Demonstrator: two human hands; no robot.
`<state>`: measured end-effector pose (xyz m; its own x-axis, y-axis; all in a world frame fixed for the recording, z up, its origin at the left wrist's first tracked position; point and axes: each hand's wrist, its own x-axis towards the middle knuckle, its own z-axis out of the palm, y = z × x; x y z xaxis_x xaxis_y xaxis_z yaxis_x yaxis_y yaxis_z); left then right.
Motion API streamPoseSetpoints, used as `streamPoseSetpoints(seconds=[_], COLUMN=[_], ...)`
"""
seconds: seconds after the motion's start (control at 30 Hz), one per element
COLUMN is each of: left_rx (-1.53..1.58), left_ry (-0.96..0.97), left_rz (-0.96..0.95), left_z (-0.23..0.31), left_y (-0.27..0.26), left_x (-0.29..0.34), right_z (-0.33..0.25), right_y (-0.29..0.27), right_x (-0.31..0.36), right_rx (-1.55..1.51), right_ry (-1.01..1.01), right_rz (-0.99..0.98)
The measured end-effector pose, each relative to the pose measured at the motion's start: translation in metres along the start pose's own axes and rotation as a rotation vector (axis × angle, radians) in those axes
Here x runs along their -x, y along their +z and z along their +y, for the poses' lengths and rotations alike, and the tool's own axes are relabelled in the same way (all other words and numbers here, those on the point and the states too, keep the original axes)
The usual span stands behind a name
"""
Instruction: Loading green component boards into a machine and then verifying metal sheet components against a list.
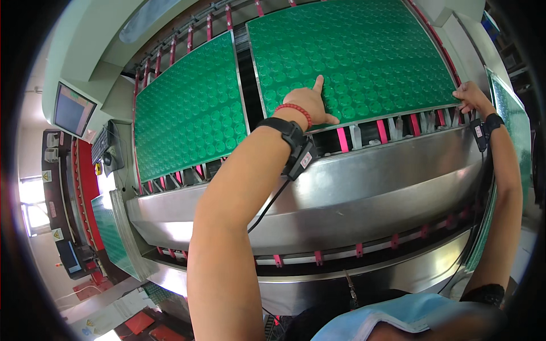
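In the head view, the left hand (307,102) is at the near edge of the right green panel (364,57), toward its left end, with the index finger pointing away across the surface and the thumb spread wide to the right along the edge; whether it presses down cannot be told. The right hand (472,98) is at the same panel's near right corner, fingers curled narrowly against the edge; whether they actually grip it cannot be made out. This panel, covered in rows of circles, lies on the machine beside a similar left green panel (187,108), with a dark gap between the two. Pink supports (381,131) show under the near edge, above a broad stainless-steel front (364,182). The left wrist wears a red beaded bracelet (296,108) and a black strap with a small module (301,165); the right wrist has a similar module (479,135). At the far left are a monitor (74,108), a black keyboard (102,140) and a mouse (107,159).
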<state>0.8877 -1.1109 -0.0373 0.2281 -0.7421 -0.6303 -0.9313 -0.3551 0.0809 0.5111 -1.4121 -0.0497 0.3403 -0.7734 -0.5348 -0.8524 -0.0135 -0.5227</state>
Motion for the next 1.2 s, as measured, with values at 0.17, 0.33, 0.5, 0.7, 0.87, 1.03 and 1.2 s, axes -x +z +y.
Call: streamPoseSetpoints(seconds=[0.17,0.33,0.5,0.7,0.87,1.03,1.2], left_rx=[0.002,-0.032,-0.002,-0.007,0.0,0.053,0.013], left_ry=[-0.052,-0.073,-0.158,-0.125,-0.123,-0.113,-0.111], left_rz=[-0.034,-0.028,-0.125,-0.078,-0.075,-0.09,-0.036], left_z=[0.014,0.019,0.018,0.021,0.019,0.009,0.018], left_y=[-0.001,0.0,-0.001,-0.003,-0.004,0.006,0.003], left_x=[-0.008,-0.013,-0.012,-0.012,-0.009,-0.012,-0.012], right_z=[-0.033,-0.128,-0.18,-0.167,-0.169,-0.15,-0.103], right_y=[-0.013,0.037,0.117,0.153,0.162,0.142,0.078], right_x=[0.01,0.044,0.044,0.013,0.013,0.019,0.008], right_rx=[0.26,0.349,0.731,0.765,0.917,0.726,0.715], right_ry=[-0.045,-0.666,-0.846,-0.418,-0.517,-0.659,-0.484], right_rz=[0.009,-0.19,-0.621,-0.78,-0.773,-0.647,-0.571])
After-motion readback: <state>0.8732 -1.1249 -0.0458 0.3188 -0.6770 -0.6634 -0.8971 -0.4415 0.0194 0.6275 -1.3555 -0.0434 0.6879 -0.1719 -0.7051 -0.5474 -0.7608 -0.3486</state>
